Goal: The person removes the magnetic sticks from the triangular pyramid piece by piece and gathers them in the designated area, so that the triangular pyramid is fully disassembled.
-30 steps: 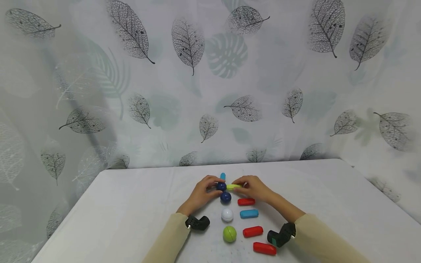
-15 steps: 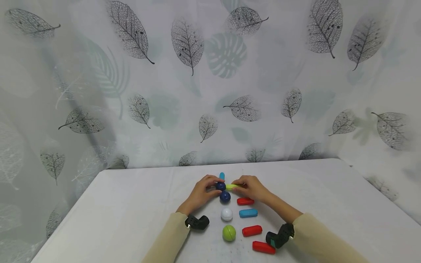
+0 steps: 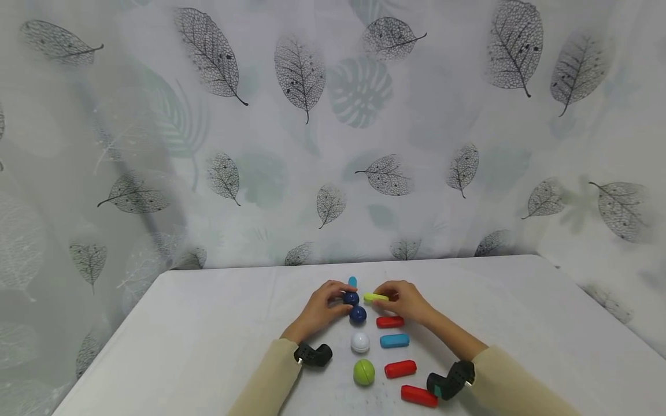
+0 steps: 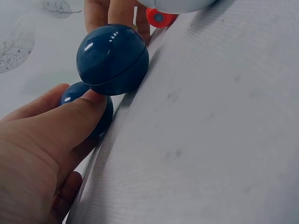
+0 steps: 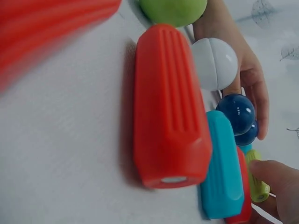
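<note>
My left hand [image 3: 319, 307] holds the farther dark blue ball [image 3: 351, 299] between thumb and fingers; the thumb partly covers that ball [image 4: 105, 117] in the left wrist view. Just beyond it, a light blue rod [image 3: 352, 281] points away, its near end hidden. A second dark blue ball [image 3: 358, 315] sits just nearer, beside the left thumb. With thumb and fingers, my right hand [image 3: 408, 301] pinches a short yellow-green rod [image 3: 372, 297]. A small gap separates this rod's left end from the held ball. In the right wrist view the rod [image 5: 258, 186] shows a round end.
Toward the front lie a white ball [image 3: 360, 342] and a green ball [image 3: 363, 372]. To their right is a column of rods: red [image 3: 390, 322], blue [image 3: 394, 341], red [image 3: 400, 369] and red [image 3: 419, 396]. A leaf-patterned curtain [image 3: 333, 144] hangs behind the white table [image 3: 218, 335].
The right hand has moved slightly right with the yellow-green rod, so its left end has come away from the dark blue ball. The left hand keeps its hold. The head view has shifted slightly.
</note>
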A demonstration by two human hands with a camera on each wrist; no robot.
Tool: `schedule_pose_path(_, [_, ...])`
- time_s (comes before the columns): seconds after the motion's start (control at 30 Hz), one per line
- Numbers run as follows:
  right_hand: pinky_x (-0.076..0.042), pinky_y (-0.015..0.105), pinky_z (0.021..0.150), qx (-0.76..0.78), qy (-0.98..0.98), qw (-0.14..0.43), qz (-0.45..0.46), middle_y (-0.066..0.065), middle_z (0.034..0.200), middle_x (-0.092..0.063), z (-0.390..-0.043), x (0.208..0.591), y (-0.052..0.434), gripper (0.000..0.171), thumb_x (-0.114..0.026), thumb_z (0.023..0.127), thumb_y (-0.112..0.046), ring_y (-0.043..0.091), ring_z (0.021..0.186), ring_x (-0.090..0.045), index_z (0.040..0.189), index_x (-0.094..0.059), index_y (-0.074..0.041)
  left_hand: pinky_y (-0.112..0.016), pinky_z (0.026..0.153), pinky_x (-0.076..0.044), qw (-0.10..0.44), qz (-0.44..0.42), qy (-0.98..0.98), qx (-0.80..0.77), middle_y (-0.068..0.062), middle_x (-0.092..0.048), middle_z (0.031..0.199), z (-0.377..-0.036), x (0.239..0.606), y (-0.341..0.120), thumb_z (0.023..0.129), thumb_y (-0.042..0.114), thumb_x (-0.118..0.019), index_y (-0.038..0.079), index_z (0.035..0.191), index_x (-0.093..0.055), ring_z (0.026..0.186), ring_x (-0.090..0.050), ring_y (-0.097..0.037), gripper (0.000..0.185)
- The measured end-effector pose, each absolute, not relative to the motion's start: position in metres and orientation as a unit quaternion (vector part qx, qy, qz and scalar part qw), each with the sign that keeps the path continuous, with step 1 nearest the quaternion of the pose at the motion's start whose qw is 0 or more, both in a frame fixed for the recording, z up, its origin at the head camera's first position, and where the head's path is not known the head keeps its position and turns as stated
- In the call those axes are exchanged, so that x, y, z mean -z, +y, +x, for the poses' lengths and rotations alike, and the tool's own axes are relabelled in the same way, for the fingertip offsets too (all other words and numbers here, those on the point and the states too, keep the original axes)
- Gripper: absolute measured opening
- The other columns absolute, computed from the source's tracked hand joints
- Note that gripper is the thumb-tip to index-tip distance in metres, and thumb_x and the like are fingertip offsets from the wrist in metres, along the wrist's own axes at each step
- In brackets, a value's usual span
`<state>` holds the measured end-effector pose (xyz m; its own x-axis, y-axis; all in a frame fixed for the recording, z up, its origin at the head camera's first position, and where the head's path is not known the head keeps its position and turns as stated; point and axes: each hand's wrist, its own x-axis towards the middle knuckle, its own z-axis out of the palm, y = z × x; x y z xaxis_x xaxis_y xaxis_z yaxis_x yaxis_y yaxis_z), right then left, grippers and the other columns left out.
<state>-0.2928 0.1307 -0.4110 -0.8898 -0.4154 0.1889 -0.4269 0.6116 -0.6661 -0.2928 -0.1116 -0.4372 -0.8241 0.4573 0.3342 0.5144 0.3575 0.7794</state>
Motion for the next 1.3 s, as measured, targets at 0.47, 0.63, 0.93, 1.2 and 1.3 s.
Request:
schedule_pose_path(0.47, [-0.048, 0.020, 0.066, -0.395, -0.885, 0.043, 0.243, -0.003, 0.083, -0.057, -0.263, 0.404, 0.145, 0.020, -0.077, 0.084, -0.020, 0.012, 0.076, -0.051, 0.098, -0.073, -0.006, -0.038, 0.104, -0.044, 0.020, -0.283, -0.831, 0.478, -0.010, -0.056, 0.125, -0.289, 0.435, -0.110, 0.090, 0.007, -0.069, 0.008, 0.124, -0.063, 0.118, -0.057, -0.026, 0.035])
schedule_pose_path(0.63, [-0.045, 0.020, 0.063, -0.410, -0.877, 0.035, 0.248, -0.004, 0.084, -0.056, -0.246, 0.401, 0.152, 0.017, -0.075, 0.085, -0.019, 0.012, 0.077, -0.050, 0.098, -0.071, -0.009, -0.038, 0.105, -0.043, 0.014, -0.276, -0.832, 0.480, -0.010, -0.056, 0.125, -0.290, 0.436, -0.110, 0.090, 0.007, -0.069, 0.009, 0.125, -0.063, 0.119, -0.056, -0.025, 0.035])
schedule_pose_path(0.93, [-0.043, 0.020, 0.060, -0.439, -0.856, 0.025, 0.271, -0.006, 0.087, -0.059, -0.208, 0.393, 0.160, 0.016, -0.076, 0.085, -0.021, 0.010, 0.076, -0.051, 0.097, -0.069, -0.013, -0.041, 0.104, -0.043, 0.026, -0.288, -0.827, 0.482, -0.012, -0.057, 0.124, -0.292, 0.438, -0.109, 0.090, 0.008, -0.069, 0.007, 0.123, -0.064, 0.116, -0.058, -0.028, 0.033])
schedule_pose_path(1.2, [-0.043, 0.019, 0.055, -0.436, -0.833, 0.029, 0.341, -0.007, 0.083, -0.058, -0.181, 0.397, 0.165, 0.013, -0.076, 0.084, -0.018, 0.003, 0.072, -0.050, 0.094, -0.068, -0.016, -0.042, 0.103, -0.044, 0.032, -0.290, -0.828, 0.479, -0.013, -0.058, 0.123, -0.290, 0.434, -0.109, 0.089, 0.005, -0.070, 0.005, 0.122, -0.064, 0.115, -0.058, -0.028, 0.033])
schedule_pose_path(1.3, [-0.042, 0.018, 0.055, -0.433, -0.822, 0.030, 0.369, -0.007, 0.082, -0.058, -0.173, 0.400, 0.167, 0.013, -0.075, 0.085, -0.016, 0.003, 0.072, -0.050, 0.094, -0.066, -0.017, -0.043, 0.103, -0.044, 0.030, -0.289, -0.826, 0.483, -0.014, -0.057, 0.123, -0.289, 0.434, -0.109, 0.089, 0.003, -0.069, 0.004, 0.122, -0.064, 0.115, -0.058, -0.028, 0.034])
